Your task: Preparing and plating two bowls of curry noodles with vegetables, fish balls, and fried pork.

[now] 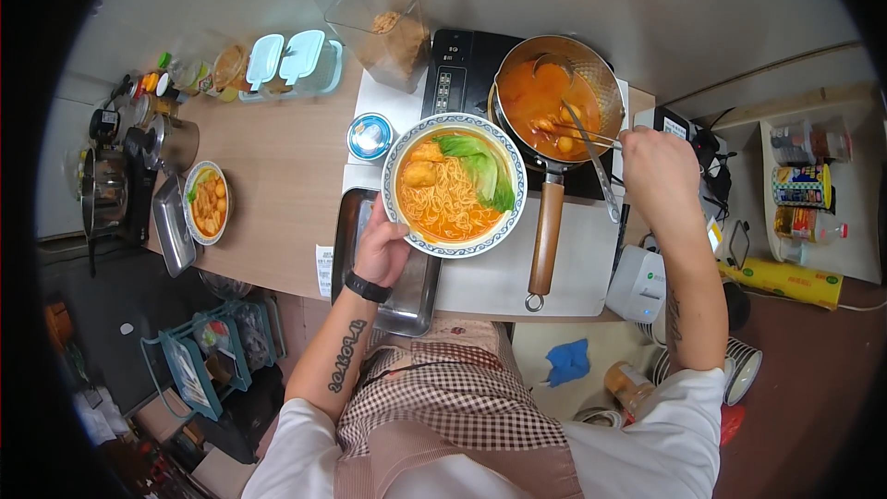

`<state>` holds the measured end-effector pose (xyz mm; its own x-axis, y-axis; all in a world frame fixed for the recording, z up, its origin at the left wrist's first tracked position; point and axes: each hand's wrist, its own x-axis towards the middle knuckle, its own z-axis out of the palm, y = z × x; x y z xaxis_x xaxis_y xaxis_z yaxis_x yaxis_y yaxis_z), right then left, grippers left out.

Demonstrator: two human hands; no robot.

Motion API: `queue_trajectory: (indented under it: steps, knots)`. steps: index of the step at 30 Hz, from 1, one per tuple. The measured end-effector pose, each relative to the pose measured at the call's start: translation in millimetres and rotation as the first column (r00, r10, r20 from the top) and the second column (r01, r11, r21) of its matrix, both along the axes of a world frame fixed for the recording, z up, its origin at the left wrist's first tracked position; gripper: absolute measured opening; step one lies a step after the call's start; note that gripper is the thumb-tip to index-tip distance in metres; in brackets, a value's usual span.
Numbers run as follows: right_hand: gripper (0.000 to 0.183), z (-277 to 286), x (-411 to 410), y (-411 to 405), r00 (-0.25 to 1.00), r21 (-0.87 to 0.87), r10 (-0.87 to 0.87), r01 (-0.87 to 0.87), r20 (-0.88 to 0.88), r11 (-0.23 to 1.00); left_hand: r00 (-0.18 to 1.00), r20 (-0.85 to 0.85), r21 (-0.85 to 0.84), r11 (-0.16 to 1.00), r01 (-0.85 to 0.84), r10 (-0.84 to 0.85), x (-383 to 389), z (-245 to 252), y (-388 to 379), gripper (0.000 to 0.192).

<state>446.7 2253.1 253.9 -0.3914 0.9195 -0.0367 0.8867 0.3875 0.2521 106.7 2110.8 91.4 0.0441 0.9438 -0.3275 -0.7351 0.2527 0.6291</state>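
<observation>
My left hand (384, 239) grips the rim of a patterned bowl (454, 185) holding noodles in orange broth, two browned pieces and green lettuce leaves. The bowl is held over the counter, left of a hammered metal saucepan (606, 83) on a black induction cooker (450, 76). My right hand (658, 163) holds thin metal tongs or chopsticks (589, 133), whose tips are in the pan's orange-red broth among round pieces. A ladle (601, 184) rests in the pan, its handle leaning over the rim. The pan's wooden handle (547, 235) points towards me.
Below the bowl lies a steel tray (409, 305). A blue-lidded can (370, 136) and a clear container of brown food (391, 48) stand behind. Further left are a second filled bowl (208, 202), a smaller steel tray (174, 229), seasoning boxes (301, 59) and jars. A white printer (637, 284) stands right.
</observation>
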Motion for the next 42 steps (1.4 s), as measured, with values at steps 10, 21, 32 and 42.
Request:
queue_trajectory:
  steps: [10,21,32,42]
  knots:
    - [0.011,44,3,-54,0.957,0.088,-0.046,0.074,-0.287,0.993,1.000,-0.012,-0.008,1.000,-0.024,0.024,-12,1,-14,0.076]
    - [0.018,15,-77,-114,0.929,-0.091,0.164,-0.205,-0.330,0.975,0.999,0.050,-0.012,1.000,0.009,-0.008,-14,7,-16,0.082]
    - [0.022,13,-69,-101,0.903,-0.176,0.123,-0.212,-0.413,0.961,0.999,0.044,-0.018,1.000,0.003,-0.002,-10,0,-9,0.077]
    - [0.006,23,2,-30,0.995,0.002,-0.080,0.080,0.062,0.997,0.999,-0.006,-0.017,0.999,-0.040,0.040,-6,-3,-3,0.073]
